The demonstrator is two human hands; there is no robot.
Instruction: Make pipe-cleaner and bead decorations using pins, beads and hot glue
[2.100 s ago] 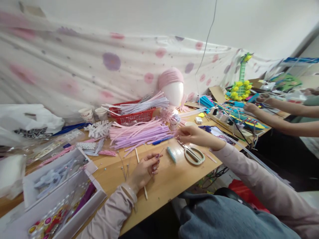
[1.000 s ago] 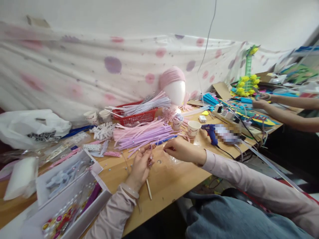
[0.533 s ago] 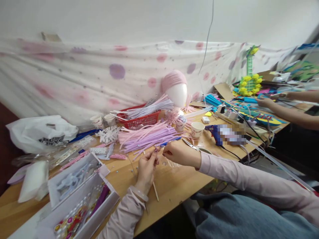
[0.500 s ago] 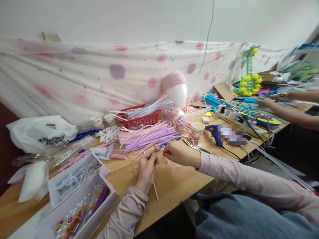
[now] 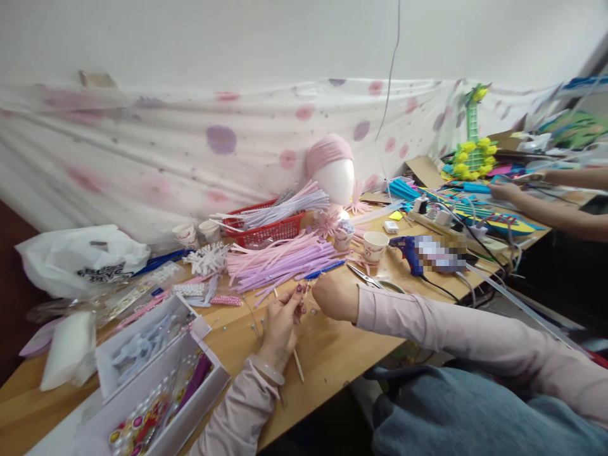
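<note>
My left hand (image 5: 281, 324) is over the front of the table, thumb and fingertips pinched together around something too small to make out. A thin pale stick (image 5: 298, 366) shows beside its palm; whether the hand touches it I cannot tell. My right hand (image 5: 335, 297) is curled close to the left fingertips, its back toward me, so its fingers and anything in them are hidden. Just behind lie pink and purple pipe cleaners (image 5: 285, 259) and a blue pen (image 5: 323, 270). Scissors (image 5: 365, 276) rest to the right, near my right wrist.
White boxes (image 5: 209, 373) of beads and trims stand at left. Behind are a red basket (image 5: 270, 229), a foam head (image 5: 339, 180) and a paper cup (image 5: 375, 247). A blue glue gun (image 5: 409, 252) with cords lies right. Another person's hand (image 5: 506, 191) works farther right.
My right hand has turned, so its fingers are now more hidden, and its sleeve has shifted left. My left hand keeps its pinch in nearly the same place. The view has shifted slightly.
</note>
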